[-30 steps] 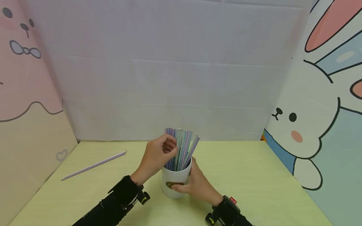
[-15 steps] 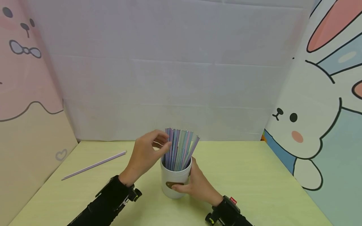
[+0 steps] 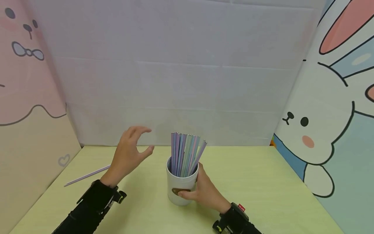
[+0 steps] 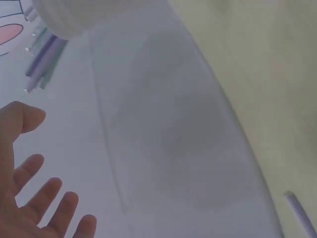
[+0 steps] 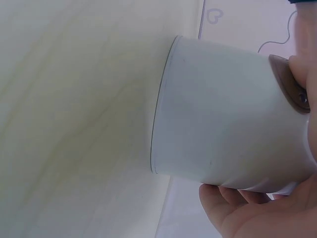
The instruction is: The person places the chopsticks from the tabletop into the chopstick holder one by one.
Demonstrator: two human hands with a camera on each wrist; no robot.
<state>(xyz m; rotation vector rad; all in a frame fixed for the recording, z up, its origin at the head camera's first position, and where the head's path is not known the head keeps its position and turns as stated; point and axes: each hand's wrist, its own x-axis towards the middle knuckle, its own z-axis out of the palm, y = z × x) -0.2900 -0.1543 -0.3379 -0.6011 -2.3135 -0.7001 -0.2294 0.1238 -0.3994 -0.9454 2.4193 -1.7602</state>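
A white cup (image 3: 179, 195) with a brown patch (image 3: 176, 191) stands upright on the table. Thin pastel straw-like sticks (image 3: 185, 156) in purple, blue and green fill it and rise above its rim. My right hand (image 3: 205, 193) grips the cup from the right, thumb across its front; in the right wrist view fingers (image 5: 218, 201) lie along the cup's wall. To the left of the cup, my left hand (image 3: 128, 156) is in the air, fingers spread and holding nothing. Beyond its wrist lies a single purple stick (image 3: 86, 176), its far end hidden behind that hand.
The pale yellow table (image 3: 248, 182) extends on both sides of the cup. A whitish sheet (image 3: 187, 81) closes off the back. Printed panels with a pink figure (image 3: 26, 84) and a rabbit (image 3: 315, 130) stand along the left and right edges.
My left hand has moved away from the sticks to the left, its fingers spreading apart, and now covers the far end of the loose stick. The right hand and cup have stayed put.
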